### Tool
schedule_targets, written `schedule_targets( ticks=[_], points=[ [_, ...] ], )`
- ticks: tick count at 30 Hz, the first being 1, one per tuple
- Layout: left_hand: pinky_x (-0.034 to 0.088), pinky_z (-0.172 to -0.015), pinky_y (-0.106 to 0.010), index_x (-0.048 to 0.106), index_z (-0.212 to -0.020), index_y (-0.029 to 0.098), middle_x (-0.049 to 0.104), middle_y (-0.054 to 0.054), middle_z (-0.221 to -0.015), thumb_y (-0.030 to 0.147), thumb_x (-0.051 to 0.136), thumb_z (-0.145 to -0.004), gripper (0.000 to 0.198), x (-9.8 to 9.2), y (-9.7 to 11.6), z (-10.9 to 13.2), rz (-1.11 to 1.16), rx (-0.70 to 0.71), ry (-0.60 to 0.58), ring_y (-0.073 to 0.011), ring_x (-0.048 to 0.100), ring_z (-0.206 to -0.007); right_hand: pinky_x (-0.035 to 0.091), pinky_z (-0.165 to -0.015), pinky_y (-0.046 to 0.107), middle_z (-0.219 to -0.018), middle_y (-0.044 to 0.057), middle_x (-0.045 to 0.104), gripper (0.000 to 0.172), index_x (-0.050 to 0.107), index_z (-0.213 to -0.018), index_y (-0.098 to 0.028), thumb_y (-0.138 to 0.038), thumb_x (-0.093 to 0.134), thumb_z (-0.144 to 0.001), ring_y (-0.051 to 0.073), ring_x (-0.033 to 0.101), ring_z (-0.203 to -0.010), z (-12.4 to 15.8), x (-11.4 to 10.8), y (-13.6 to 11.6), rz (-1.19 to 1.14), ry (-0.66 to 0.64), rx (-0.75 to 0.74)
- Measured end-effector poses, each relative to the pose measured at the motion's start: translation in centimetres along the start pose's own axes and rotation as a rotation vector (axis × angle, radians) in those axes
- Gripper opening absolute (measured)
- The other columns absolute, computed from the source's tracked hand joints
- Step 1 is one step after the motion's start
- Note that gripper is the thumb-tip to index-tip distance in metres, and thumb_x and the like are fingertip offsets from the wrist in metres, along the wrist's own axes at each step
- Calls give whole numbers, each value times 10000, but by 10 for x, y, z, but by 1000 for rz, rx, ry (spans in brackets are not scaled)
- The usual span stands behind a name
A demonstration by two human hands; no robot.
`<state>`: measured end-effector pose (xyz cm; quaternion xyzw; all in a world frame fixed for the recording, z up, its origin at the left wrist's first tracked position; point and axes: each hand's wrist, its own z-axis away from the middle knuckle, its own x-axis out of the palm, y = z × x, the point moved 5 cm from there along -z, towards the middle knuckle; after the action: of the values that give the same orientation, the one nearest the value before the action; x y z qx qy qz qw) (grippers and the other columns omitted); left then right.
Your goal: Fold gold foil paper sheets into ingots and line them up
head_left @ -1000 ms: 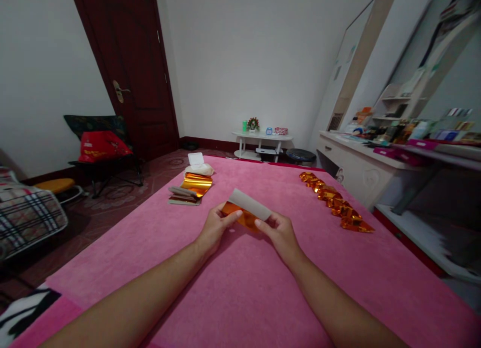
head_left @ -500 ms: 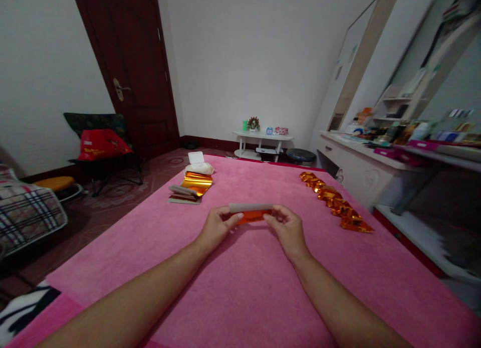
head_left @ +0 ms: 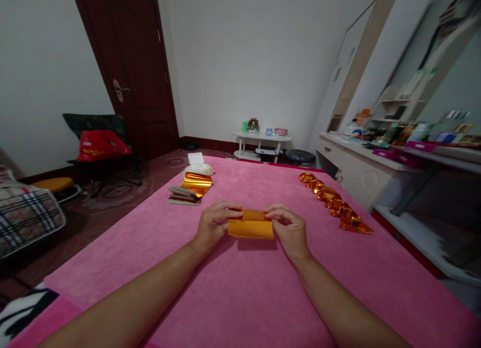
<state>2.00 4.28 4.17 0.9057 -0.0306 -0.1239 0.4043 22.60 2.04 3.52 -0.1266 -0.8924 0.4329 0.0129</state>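
Observation:
Between my two hands, just above the pink cloth (head_left: 240, 298), is a folded sheet of gold foil paper (head_left: 251, 229), its yellow-gold face turned toward me. My left hand (head_left: 216, 222) pinches its left end with thumb and fingers. At the right end, my right hand (head_left: 291, 230) grips it the same way. A crease runs across the sheet near its upper part. Further off to the left lies a stack of gold and grey foil sheets (head_left: 197, 184). To the right, a row of folded gold foil pieces (head_left: 332, 200) stretches along the cloth.
A pack of wipes (head_left: 199, 168) with its lid up sits behind the foil stack. Beyond the cloth are a low white table (head_left: 263, 137), a dark round stool (head_left: 300, 156) and a cluttered dresser (head_left: 361, 152). A chair holds a red bag (head_left: 101, 145).
The foil paper has been turned over in my hands: its grey edge and orange side faced me before, and a wider yellow-gold face shows now. Both hands keep hold of its ends.

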Motion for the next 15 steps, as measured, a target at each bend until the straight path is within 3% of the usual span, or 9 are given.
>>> schedule_targets(
  ticks=[3,6,10,15],
  points=[
    [429,-856,-327,766,-864,260,698,-86,-951,228,668,-758,147,1,0,0,-5,-2,-9,-230,602,-909,451,-730,285,-844,27,651,217,689,-709,-227,-80,530,-691,196,599,-857,0,0,2,6,-9,23],
    [429,-821,-289,767,-841,216,703,-70,-861,263,681,-749,134,0,-4,-1,36,-97,42,-220,602,-856,438,-609,248,-700,8,633,81,656,-666,-202,-186,608,-728,164,584,-693,2,2,7,21,-39,139],
    [414,-629,-231,720,-748,153,654,-29,-707,405,614,-797,277,3,-22,0,109,-302,67,-162,563,-663,375,-449,217,-467,-20,534,308,568,-560,-183,-372,560,-804,107,475,-436,8,12,15,27,-218,369],
    [318,-488,-206,594,-611,133,530,14,-542,486,547,-802,404,3,-60,-4,-191,-413,-19,-110,465,-503,342,-393,196,-511,9,605,311,596,-581,-159,-334,480,-810,81,460,-366,14,20,28,313,-382,525]
  ],
)
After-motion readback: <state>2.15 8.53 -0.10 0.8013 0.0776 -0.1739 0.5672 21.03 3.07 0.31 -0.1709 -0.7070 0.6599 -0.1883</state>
